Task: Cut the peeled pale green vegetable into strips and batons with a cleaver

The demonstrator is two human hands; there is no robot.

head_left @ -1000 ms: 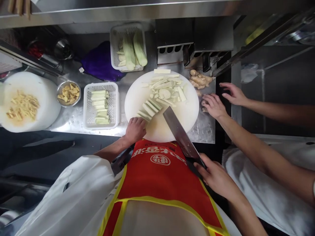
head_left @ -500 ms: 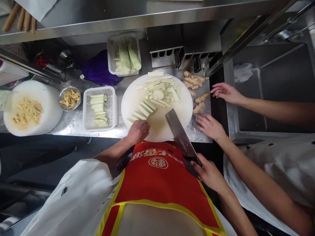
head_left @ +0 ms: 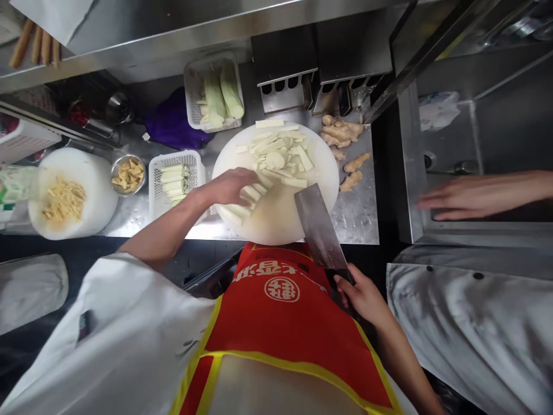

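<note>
**Cleaver low, hand over the cut strips**

Nearest the red apron, the right hand (head_left: 360,297) is wrapped closed around the handle of a cleaver (head_left: 318,226), whose broad blade slants up over the near edge of the round white cutting board (head_left: 276,222). Such a blade judges heavy and stiff, best held at the handle as it is here.

Just beyond, the left hand (head_left: 227,185) reaches across the board with fingers spread over a row of pale vegetable strips (head_left: 249,196); whether it actually pinches any cannot be told from this angle. Those strips look light, moist and likely to snap if bent, so they would be gathered from the sides as a bundle. A looser heap of cut pieces (head_left: 279,153) lies on the board's far half.

Left of the board, a white basket (head_left: 196,164) holds stacked strips, a small steel bowl (head_left: 128,174) holds yellowish slices, and a second round board (head_left: 71,199) carries yellow shreds. Ginger roots (head_left: 343,135) lie on the steel counter to the right. Farther back, another basket (head_left: 190,72) holds peeled whole vegetables. A co-worker's hand (head_left: 458,202) rests at the sink edge.
</note>
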